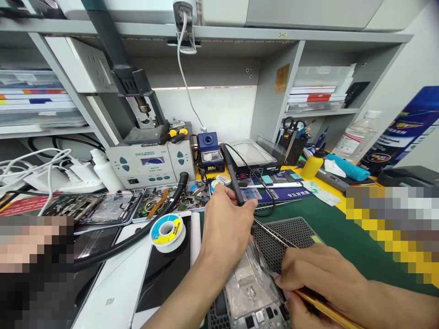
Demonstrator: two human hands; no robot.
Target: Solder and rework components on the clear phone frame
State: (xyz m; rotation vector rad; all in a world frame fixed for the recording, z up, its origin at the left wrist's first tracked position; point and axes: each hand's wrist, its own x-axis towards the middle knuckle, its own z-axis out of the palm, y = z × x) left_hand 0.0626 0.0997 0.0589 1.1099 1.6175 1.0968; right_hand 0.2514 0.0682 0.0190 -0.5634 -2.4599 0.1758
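My left hand (226,224) is closed around a black, cabled handle (233,176) that looks like a soldering iron; its lower end is mostly hidden by my fingers. Beneath it lies an opened phone frame (252,290) with bare metal and small parts showing. At that phone's right edge, my right hand (318,269) grips a slim gold-handled tool (325,310), whose tip is hard to make out. Thin metal tweezers (272,234) also stick out from the same hand, pointing up and left. The phone rests on a dark honeycomb mat (293,228).
Left of my arm, a solder spool (168,233) sits on a tablet (164,269). A black hose (137,244) crosses from the rework station (151,162). Behind stand a heating plate (254,155) and a yellow bottle (313,164). Pixelated patches cover both sides.
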